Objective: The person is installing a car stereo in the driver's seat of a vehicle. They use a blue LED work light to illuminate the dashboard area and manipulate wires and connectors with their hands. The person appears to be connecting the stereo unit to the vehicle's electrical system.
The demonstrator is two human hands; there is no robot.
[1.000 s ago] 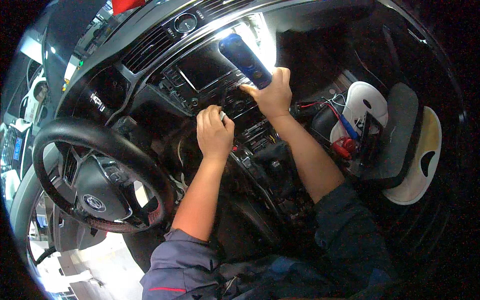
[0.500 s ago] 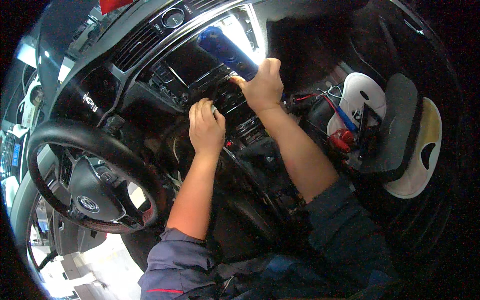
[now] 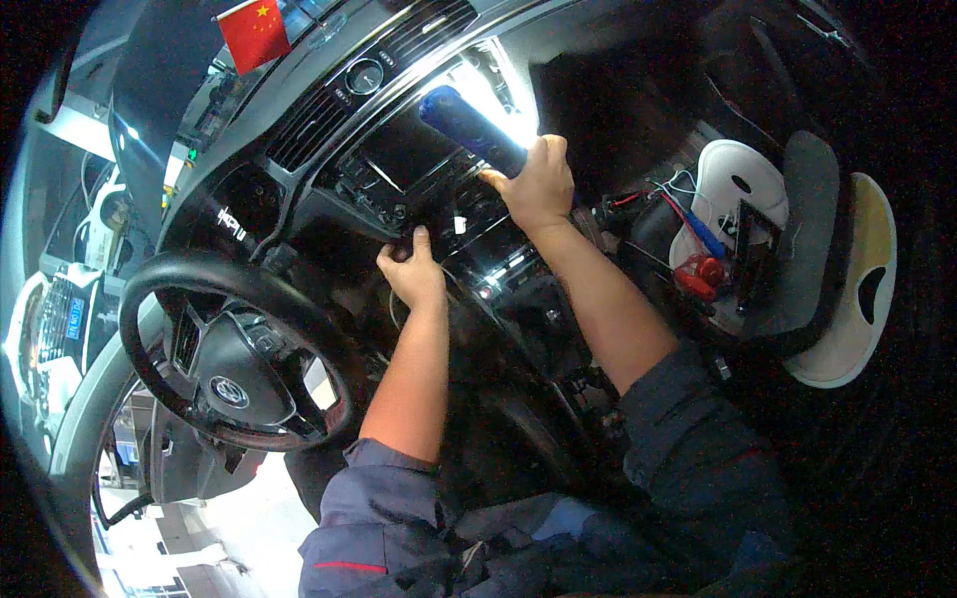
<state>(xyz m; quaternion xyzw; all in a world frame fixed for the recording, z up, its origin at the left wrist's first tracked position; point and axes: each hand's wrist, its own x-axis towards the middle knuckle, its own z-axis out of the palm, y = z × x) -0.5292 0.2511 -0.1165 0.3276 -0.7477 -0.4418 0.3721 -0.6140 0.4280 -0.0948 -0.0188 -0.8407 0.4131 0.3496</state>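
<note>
My right hand [image 3: 541, 187] is closed around a blue handheld work light [image 3: 467, 128]. Its bright beam falls on the far right part of the centre dashboard, beside a dark display screen [image 3: 401, 157]. Below the screen, my left hand [image 3: 415, 277] is at the lower edge of the dash panel. Thumb and one finger curve around something dark there; its kind is hidden, and so are the other fingertips. A small white piece [image 3: 460, 225] shows on the panel just right of that hand. The centre console [image 3: 508, 274] has exposed, dark inner parts.
A steering wheel [image 3: 234, 349] stands at left. On the right seat lie white-edged pads [image 3: 723, 179], a red round thing [image 3: 698, 277], a blue-handled tool [image 3: 706, 234] and loose wires. A small red flag [image 3: 253, 36] stands atop the dash.
The view has shifted, so the cabin appears farther right. My left hand has turned, its fingers no longer lying together over the panel; the white piece now shows. My right hand still holds the work light.
</note>
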